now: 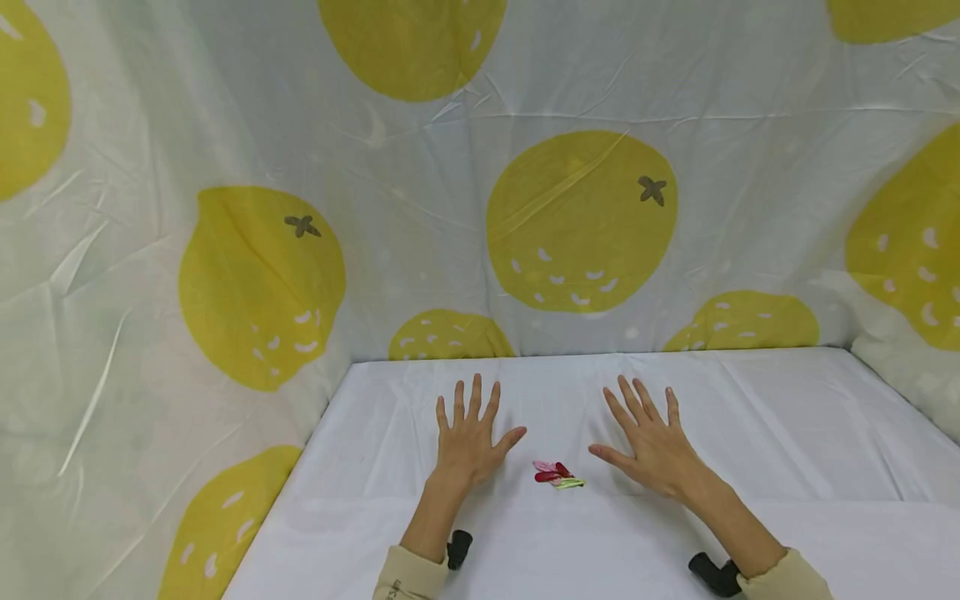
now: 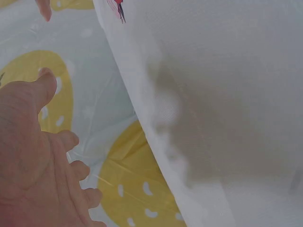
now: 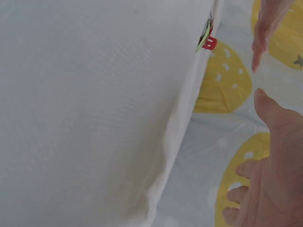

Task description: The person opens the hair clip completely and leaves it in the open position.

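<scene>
A small cluster of slim pink, red and light green pieces, which look like hair clips, lies on the white table between the two hands. To its left, my left hand is held palm down with fingers spread, thumb pointing toward the cluster. My right hand mirrors it on the other side, fingers spread and holding nothing. In the right wrist view, a red piece with cut-out holes shows beside a light green one. The left wrist view catches only part of the cluster at its top edge.
White cloth covers the table, with a crease running across it. Behind and at the sides hangs a pale curtain printed with large yellow lemons. Black wrist mounts sit near the beige sleeves.
</scene>
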Tool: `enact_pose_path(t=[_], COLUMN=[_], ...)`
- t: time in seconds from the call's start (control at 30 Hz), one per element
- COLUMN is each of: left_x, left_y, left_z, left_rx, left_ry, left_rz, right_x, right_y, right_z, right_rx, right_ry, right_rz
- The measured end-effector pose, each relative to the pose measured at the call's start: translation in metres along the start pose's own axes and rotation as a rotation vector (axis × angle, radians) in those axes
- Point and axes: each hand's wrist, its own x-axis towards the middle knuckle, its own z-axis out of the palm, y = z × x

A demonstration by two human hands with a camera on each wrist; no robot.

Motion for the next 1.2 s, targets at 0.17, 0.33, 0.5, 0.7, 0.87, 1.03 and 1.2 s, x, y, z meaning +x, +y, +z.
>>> enact_pose_path(t=[0.17,0.33,0.5,0.7,0.87,1.03,1.2], left_x=[0.0,0.0,0.0,0.001,0.002,0.002,0.002], left_y=[-0.001,-0.002,-0.003,0.0,0.005,0.011,0.015], left_z=[0.0,0.0,0.001,0.002,0.005,0.007,0.009], left_rx=[-0.006,0.002,0.009,0.014,0.009,-0.056,-0.162], left_ry=[0.006,0.008,-0.003,-0.008,-0.025,-0.054,-0.096], left_rz=[-0.001,-0.005,-0.009,0.012,0.033,0.071,0.093], right_x=[0.0,0.0,0.0,0.0,0.0,0.003,0.007], right_y=[0.0,0.001,0.0,0.0,-0.002,-0.002,0.002], right_z=[0.001,0.002,0.002,0.002,0.004,0.009,0.015], right_rx=[-0.007,-0.007,-0.005,0.016,0.162,0.353,0.478], right_ry=[0.004,0.007,0.002,-0.003,-0.058,-0.114,-0.152], right_rz=[-0.002,-0.006,-0.004,0.003,0.001,-0.009,-0.038])
